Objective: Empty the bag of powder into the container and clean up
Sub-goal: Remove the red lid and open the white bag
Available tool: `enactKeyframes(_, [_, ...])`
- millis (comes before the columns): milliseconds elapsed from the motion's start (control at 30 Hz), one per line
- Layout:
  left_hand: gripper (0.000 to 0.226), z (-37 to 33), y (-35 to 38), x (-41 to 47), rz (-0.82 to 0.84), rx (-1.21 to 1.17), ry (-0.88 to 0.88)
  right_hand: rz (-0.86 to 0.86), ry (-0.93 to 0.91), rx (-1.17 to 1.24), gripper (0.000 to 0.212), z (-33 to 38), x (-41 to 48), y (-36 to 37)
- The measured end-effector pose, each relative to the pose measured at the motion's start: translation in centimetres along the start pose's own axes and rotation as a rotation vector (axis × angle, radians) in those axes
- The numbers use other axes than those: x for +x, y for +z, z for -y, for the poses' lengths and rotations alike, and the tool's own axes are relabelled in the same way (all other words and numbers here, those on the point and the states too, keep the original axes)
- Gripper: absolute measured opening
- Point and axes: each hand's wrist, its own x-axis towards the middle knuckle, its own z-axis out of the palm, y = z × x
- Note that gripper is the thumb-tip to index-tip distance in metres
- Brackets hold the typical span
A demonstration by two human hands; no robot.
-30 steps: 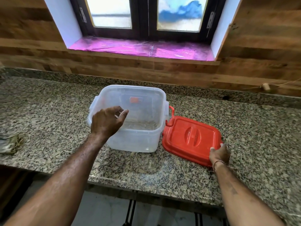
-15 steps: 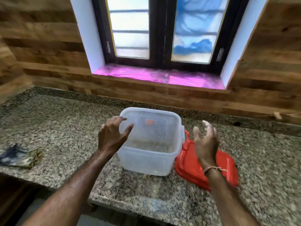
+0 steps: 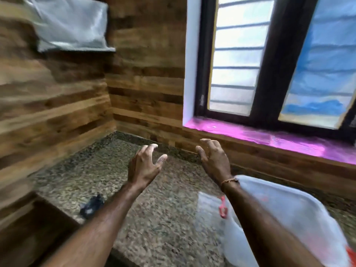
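The clear plastic container [image 3: 300, 214] stands on the granite counter [image 3: 163, 218] at the lower right, partly behind my right forearm. Its red clip [image 3: 222, 208] shows on the near side, and a sliver of the red lid [image 3: 351, 256] peeks out at the far right edge. My left hand [image 3: 144, 166] and my right hand [image 3: 213, 160] are both raised above the counter, left of the container, fingers spread and holding nothing. A silvery bag [image 3: 71, 24] sits on a shelf at the upper left, blurred.
A dark crumpled cloth [image 3: 92, 206] lies near the counter's left front edge. Wooden walls meet in a corner behind the counter. A window with a pink sill [image 3: 269, 135] is at the right.
The view has swung left and up, leaving the container at the lower right. My left hand has come off the container rim, and both open hands now hover toward the corner.
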Motion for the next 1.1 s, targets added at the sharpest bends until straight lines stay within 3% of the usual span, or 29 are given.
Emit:
enactKeyframes(400, [0.055, 14.9, -15.6, 19.7, -0.255, 0.058, -0.013, -0.023, -0.25, 0.054, 0.039, 20.6, 19.3, 11.8])
enactKeyframes(667, [0.058, 21.1, -24.1, 32.1, -0.395, 0.051, -0.127, -0.02, -0.361, 0.112, 0.042, 31.0, 33.5, 17.4])
enactKeyframes(867, [0.069, 24.3, -29.1, 42.0, -0.483, 0.075, -0.061, 0.043, -0.402, 0.102, 0.052, 38.0, 44.0, 20.6])
enactKeyframes(1000, [0.09, 25.2, -32.5, 48.8, -0.682, 0.501, 0.083, 0.083, -0.486, 0.044, 0.058, 42.2, 51.3, 22.2])
enactKeyframes(1100, [0.092, 25.6, -34.8, 54.7, -0.627, 0.733, 0.166, 0.046, -0.529, 0.052, 0.065, 46.2, 57.2, 23.4])
